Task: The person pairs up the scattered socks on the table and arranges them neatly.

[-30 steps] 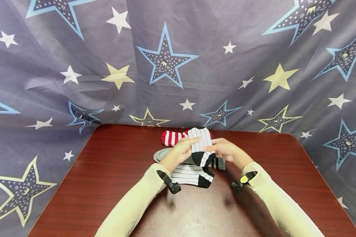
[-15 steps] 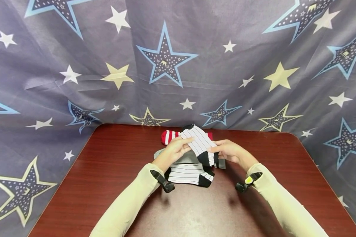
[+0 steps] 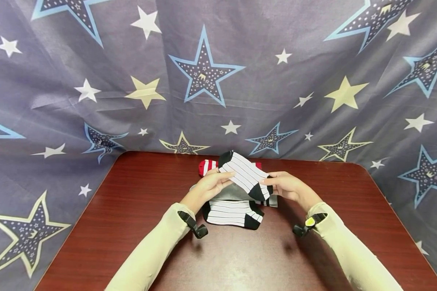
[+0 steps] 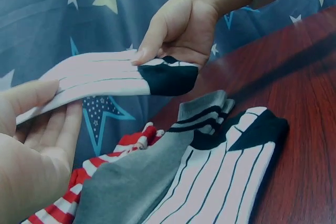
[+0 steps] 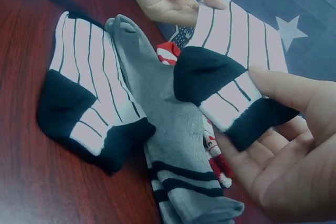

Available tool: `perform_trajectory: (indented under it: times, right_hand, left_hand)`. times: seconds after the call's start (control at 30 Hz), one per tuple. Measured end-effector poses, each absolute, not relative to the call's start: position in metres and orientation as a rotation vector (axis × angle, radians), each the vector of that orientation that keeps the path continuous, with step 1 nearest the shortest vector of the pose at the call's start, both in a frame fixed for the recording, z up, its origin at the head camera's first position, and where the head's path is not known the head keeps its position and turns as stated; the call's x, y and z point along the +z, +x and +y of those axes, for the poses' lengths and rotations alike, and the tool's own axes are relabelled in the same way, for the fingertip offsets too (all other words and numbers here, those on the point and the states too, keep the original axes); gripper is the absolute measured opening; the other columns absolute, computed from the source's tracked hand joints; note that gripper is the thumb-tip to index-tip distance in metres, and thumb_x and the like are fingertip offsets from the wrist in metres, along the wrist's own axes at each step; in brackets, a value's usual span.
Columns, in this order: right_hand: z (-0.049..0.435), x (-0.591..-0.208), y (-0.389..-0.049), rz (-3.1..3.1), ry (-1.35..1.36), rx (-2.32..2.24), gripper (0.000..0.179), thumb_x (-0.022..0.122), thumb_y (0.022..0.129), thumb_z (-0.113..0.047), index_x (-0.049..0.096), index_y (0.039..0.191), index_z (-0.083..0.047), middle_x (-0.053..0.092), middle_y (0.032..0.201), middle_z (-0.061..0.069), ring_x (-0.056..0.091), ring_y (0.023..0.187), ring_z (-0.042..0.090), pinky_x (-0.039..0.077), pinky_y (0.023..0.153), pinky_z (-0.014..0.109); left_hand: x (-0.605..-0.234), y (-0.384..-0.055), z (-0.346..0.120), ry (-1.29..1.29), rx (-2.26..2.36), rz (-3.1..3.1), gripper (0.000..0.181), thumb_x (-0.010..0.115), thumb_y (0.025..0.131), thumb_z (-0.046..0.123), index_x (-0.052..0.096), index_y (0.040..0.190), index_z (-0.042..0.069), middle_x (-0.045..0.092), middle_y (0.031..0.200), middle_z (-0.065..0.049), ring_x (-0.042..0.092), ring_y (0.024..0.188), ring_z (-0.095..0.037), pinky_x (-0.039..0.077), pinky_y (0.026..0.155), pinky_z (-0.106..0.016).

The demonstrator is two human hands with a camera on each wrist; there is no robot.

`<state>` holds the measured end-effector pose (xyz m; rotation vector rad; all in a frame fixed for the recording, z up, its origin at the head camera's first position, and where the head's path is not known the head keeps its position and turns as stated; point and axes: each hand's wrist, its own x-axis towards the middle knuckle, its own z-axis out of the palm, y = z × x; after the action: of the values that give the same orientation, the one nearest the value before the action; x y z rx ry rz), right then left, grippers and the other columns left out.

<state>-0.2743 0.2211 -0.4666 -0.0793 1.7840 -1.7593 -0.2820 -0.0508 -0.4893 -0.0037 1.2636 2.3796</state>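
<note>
Both hands hold up a white ankle sock [image 3: 243, 171] with thin black stripes and black toe, heel and cuff. The left hand [image 3: 212, 184] pinches it along its side near the toe, thumb on top and fingers beneath. At the cuff end, the right hand [image 3: 289, 186] pinches it between thumb and fingers, as the right wrist view also shows. Below lies a matching striped sock [image 3: 227, 213], flat on the table. A grey sock [image 5: 163, 114] with black bands lies beside that one, partly hidden by the raised sock in the head view. Behind is a red-and-white striped sock [image 4: 65, 203], mostly covered.
The socks lie on a reddish-brown wooden table [image 3: 142, 202] towards its back edge. A grey-blue curtain [image 3: 218, 113] printed with stars hangs behind the table and along its sides. Black straps with small cameras sit on both wrists.
The raised striped sock has turned from nearly upright to a slant, its toe now to the upper left and cuff to the lower right. The hands have moved slightly apart, still gripping it.
</note>
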Motion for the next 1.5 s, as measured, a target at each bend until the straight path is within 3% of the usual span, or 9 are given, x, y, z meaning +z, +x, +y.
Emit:
perform_trajectory:
  times: [0.13, 0.3, 0.47, 0.57, 0.87, 1.13, 1.5]
  right_hand:
    - [0.224, -0.466, -0.274, 1.796, -0.085, -1.73, 0.015, 0.057, 0.101, -0.004, 0.064, 0.114, -0.008, 0.075, 0.091, -0.004, 0.071, 0.083, 0.009, 0.057, 0.081, 0.029]
    - [0.225, -0.467, -0.274, 1.808, -0.073, -1.707, 0.022, 0.058, 0.101, -0.005, 0.061, 0.123, -0.004, 0.074, 0.091, -0.005, 0.07, 0.082, 0.009, 0.057, 0.082, 0.029]
    - [0.226, -0.468, -0.275, 1.807, -0.064, -1.701, 0.013, 0.058, 0.101, -0.007, 0.068, 0.106, -0.013, 0.074, 0.087, -0.005, 0.07, 0.08, 0.008, 0.055, 0.083, 0.032]
    - [0.226, -0.468, -0.275, 1.804, -0.057, -1.706, 0.016, 0.057, 0.102, -0.007, 0.069, 0.098, -0.017, 0.074, 0.086, -0.007, 0.069, 0.08, 0.008, 0.053, 0.085, 0.033]
    - [0.226, -0.464, -0.274, 1.81, -0.037, -1.703, 0.015, 0.057, 0.102, -0.013, 0.07, 0.1, -0.02, 0.073, 0.093, -0.011, 0.065, 0.087, 0.006, 0.044, 0.09, 0.035]
    - [0.227, -0.462, -0.274, 1.72, -0.035, -1.783, 0.027, 0.051, 0.105, -0.009, 0.072, 0.091, -0.02, 0.075, 0.091, -0.01, 0.068, 0.086, 0.005, 0.054, 0.083, 0.026]
    - [0.225, -0.457, -0.271, 1.66, -0.048, -1.84, 0.029, 0.047, 0.106, -0.006, 0.071, 0.093, -0.016, 0.075, 0.088, -0.006, 0.068, 0.08, 0.005, 0.059, 0.077, 0.022]
  left_hand:
    - [-0.492, -0.283, -0.054, 0.034, 2.388, 1.229, 0.031, 0.043, 0.101, -0.013, 0.065, 0.102, 0.01, 0.075, 0.091, 0.001, 0.071, 0.089, -0.009, 0.059, 0.083, -0.025]
    - [-0.496, -0.287, -0.059, 0.014, 2.358, 1.26, 0.03, 0.045, 0.105, -0.003, 0.07, 0.097, 0.013, 0.076, 0.088, 0.002, 0.072, 0.085, -0.008, 0.059, 0.081, -0.027]
    - [-0.5, -0.288, -0.066, -0.027, 2.306, 1.326, 0.021, 0.049, 0.104, 0.0, 0.068, 0.103, 0.009, 0.075, 0.089, 0.001, 0.071, 0.084, -0.009, 0.059, 0.081, -0.028]
    - [-0.501, -0.288, -0.071, -0.034, 2.277, 1.362, 0.015, 0.051, 0.103, -0.001, 0.063, 0.111, 0.004, 0.075, 0.091, 0.0, 0.072, 0.086, -0.01, 0.06, 0.08, -0.028]
    - [-0.5, -0.288, -0.086, 0.036, 2.205, 1.424, 0.016, 0.052, 0.103, -0.001, 0.066, 0.109, 0.005, 0.076, 0.092, 0.0, 0.073, 0.088, -0.011, 0.061, 0.082, -0.029]
    - [-0.497, -0.287, -0.099, 0.093, 2.161, 1.442, 0.033, 0.047, 0.106, 0.003, 0.05, 0.137, -0.01, 0.075, 0.099, -0.002, 0.072, 0.095, -0.014, 0.06, 0.085, -0.03]
    - [-0.494, -0.286, -0.12, 0.165, 2.061, 1.489, 0.023, 0.045, 0.107, 0.003, 0.056, 0.127, -0.003, 0.075, 0.1, -0.002, 0.073, 0.092, -0.015, 0.061, 0.084, -0.03]
